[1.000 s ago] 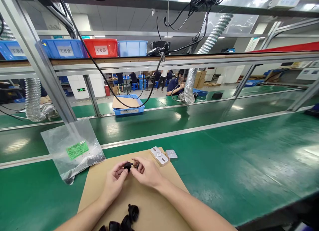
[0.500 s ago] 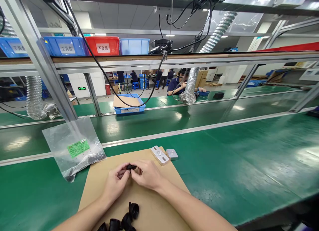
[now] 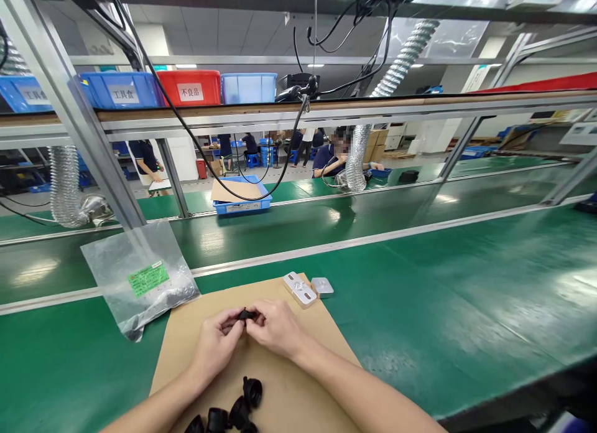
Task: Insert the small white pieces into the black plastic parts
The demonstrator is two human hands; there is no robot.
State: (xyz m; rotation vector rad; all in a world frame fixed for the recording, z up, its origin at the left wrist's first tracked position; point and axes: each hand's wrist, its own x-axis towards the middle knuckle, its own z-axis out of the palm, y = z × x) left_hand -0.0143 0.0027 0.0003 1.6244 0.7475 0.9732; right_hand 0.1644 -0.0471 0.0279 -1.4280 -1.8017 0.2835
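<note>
Over the brown cardboard sheet (image 3: pixel 280 371), my left hand (image 3: pixel 220 339) and my right hand (image 3: pixel 275 326) meet at their fingertips. Between them they pinch a small black part (image 3: pixel 246 315), mostly covered by the fingers. Several black round, hollow parts (image 3: pixel 252 392) lie on the cardboard near its front edge, below my hands. Just beyond my right hand sit a silver metal block with slots (image 3: pixel 299 290) and a smaller silver square block (image 3: pixel 322 287).
A clear plastic bag with a green label (image 3: pixel 148 279) lies at the left on the green bench (image 3: pixel 420 296). Behind, a blue tray (image 3: pixel 242 206) holds cardboard. A metal post (image 3: pixel 88 122) rises at left; a black cable hangs ahead. A person sits across the line.
Both hands keep their hold on the black part, which looks slightly turned between the fingers. Another person has come into view behind the left post. The view has shifted slightly.
</note>
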